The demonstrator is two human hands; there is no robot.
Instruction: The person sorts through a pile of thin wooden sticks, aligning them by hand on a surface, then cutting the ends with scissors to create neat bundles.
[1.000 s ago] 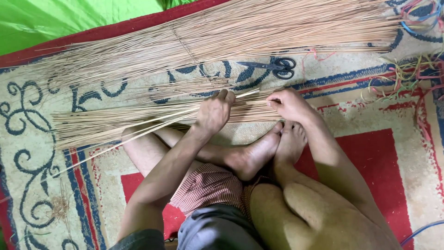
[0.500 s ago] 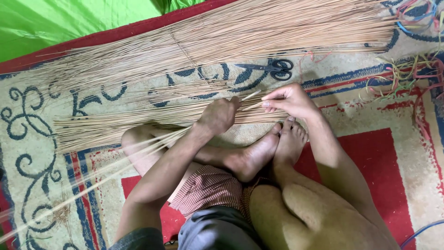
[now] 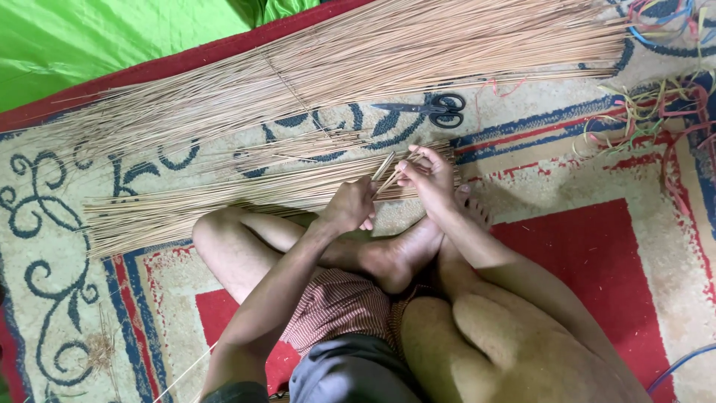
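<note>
I sit cross-legged on a patterned rug. My left hand and my right hand meet above my feet, and both pinch the thick ends of a few thin brown sticks. Those sticks slant up and to the right between my fingers. Just beyond my hands lies a small flat bundle of the same sticks, running left across the rug. A much larger spread of sticks lies further away.
Black scissors lie on the rug between the two stick piles. A tangle of coloured strings sits at the far right. Green fabric covers the far left corner. My bare knees and feet fill the near middle.
The long sticks that trailed down to the left past my knee are gone from there. Both hands have come together and lifted the stick ends off the bundle.
</note>
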